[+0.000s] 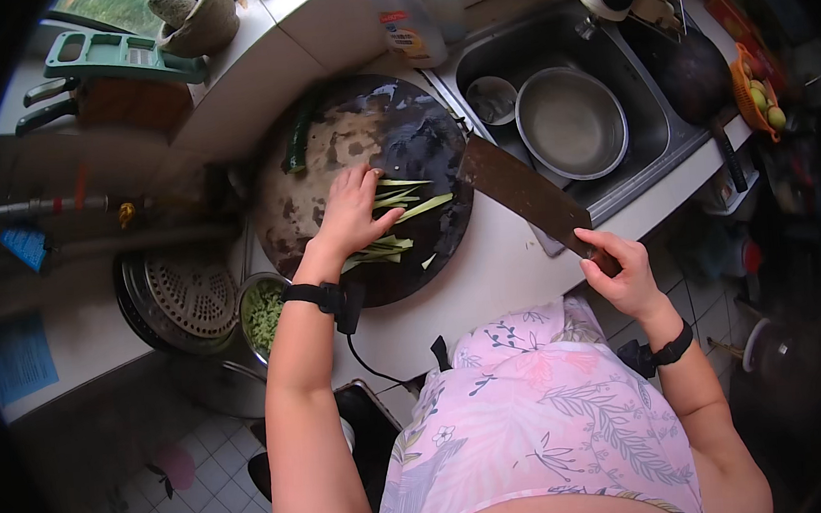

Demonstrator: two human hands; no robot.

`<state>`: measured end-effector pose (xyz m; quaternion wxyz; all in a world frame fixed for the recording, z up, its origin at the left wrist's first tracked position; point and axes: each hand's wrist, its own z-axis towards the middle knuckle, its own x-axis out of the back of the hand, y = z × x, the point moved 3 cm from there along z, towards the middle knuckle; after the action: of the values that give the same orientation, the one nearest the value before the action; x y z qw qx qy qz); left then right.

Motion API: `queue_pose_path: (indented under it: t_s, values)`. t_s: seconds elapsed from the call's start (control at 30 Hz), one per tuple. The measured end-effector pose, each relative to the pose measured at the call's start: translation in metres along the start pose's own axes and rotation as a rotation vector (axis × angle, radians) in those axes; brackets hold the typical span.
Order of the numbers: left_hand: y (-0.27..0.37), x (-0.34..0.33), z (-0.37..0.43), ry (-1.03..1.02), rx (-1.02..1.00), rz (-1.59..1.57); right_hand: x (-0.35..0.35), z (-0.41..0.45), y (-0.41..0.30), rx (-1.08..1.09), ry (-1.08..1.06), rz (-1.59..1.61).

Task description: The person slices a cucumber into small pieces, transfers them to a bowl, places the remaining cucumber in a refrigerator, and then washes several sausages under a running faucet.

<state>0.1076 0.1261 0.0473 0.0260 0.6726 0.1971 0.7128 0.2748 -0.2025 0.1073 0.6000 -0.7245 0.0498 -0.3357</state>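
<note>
My left hand (355,214) rests palm down on pale green vegetable strips (406,200), thumb spread away from the fingers. More strips (384,248) lie just below it, and its palm hides part of them. Under everything is a large round, wet, dark chopping board (412,278). A dark green piece of cucumber (297,144) lies on the board's far left. My right hand (621,271) grips the handle of a cleaver (521,186). The cleaver is held to the right of the board, its broad blade pointing up and left, tip near the board's edge.
A bowl of chopped greens (263,315) stands left of the board, beside a perforated metal steamer tray (192,284). At right, the sink (647,93) holds a metal basin of water (572,124). Plastic bottles (407,25) and a knife block (131,105) stand behind.
</note>
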Motion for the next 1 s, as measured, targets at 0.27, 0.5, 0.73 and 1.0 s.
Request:
queue_pose_path:
  t_s: [0.27,0.5,0.73,1.0]
  values:
    - [0.003,-0.005,-0.018,-0.17,-0.084,0.017,-0.016,0.0,0.017,-0.011,0.097,0.255]
    - [0.017,0.005,-0.036,-0.188,-0.178,0.058,-0.021,0.005,0.011,0.009,0.036,0.261]
    - [0.017,0.0,-0.044,-0.208,-0.147,0.106,-0.028,0.006,0.004,-0.041,-0.065,0.252]
    - [0.024,-0.019,-0.067,-0.037,0.075,0.114,-0.033,0.007,0.009,-0.045,-0.101,0.242]
